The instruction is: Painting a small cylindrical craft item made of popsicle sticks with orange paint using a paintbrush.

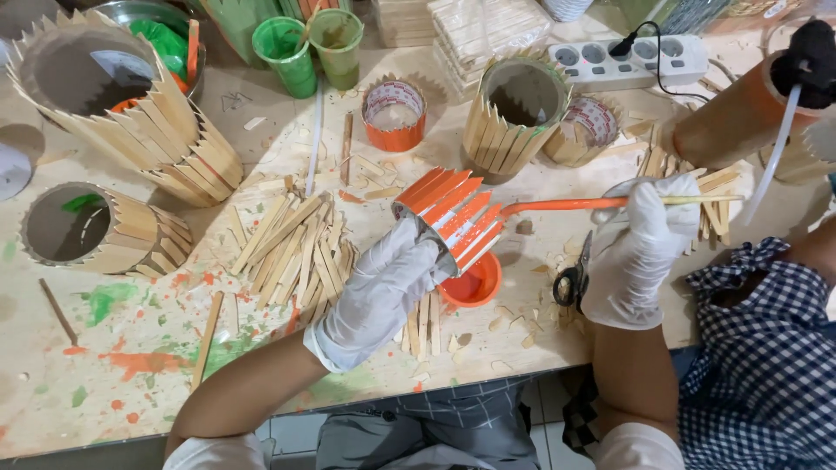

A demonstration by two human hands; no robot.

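Our left hand (376, 292), in a white glove, has its fingers wrapped around a stick-covered holder (453, 219) painted orange, held tilted above a small orange paint cup (475, 285) on the tabletop (104, 365). Our right hand (634, 252), gloved too, pinches a paintbrush (610, 204) whose orange tip meets the holder's side. Loose wooden sticks (292, 248) lie just left of it, and black-handled scissors (572, 280) rest beside our right hand.

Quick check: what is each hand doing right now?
Left hand: closed around the orange-painted stick holder.
Right hand: closed on a paintbrush with an orange-coated end.
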